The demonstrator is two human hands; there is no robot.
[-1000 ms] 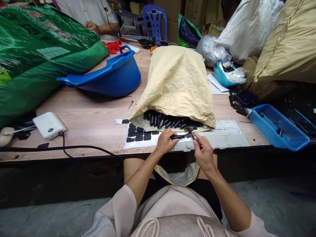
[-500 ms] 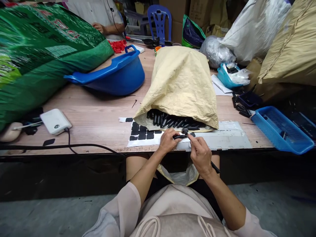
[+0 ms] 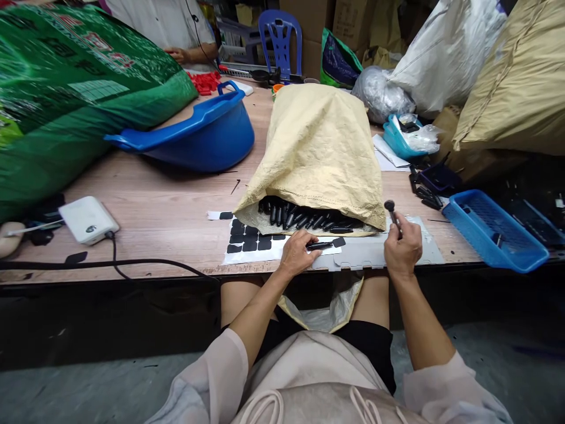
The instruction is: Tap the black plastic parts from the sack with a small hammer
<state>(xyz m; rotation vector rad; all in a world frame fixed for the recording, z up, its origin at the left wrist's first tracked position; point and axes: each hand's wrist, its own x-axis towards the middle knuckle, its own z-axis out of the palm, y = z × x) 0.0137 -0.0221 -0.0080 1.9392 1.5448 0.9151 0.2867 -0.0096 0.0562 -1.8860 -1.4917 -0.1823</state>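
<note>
My left hand lies at the table's front, fingers closed on a slim black pen-like tube. Beside the tube's right end is a black rounded patch. Held up to the right, my right hand grips a black stick tool with a round head; its exact kind is unclear. Just beyond my hands, a cream sack lies with its mouth towards me, showing many similar black tubes. A white sheet with black rounded patches lies left of my left hand.
A blue basin and a green bag stand to the left. Nearer are a white box and a black cable. At right lies a blue basket. A grey board lies along the front edge. Another person sits opposite.
My right hand has moved right and up, away from my left hand, carrying the round-headed tool off the tube. My left hand keeps hold of the tube. The view has shifted slightly.
</note>
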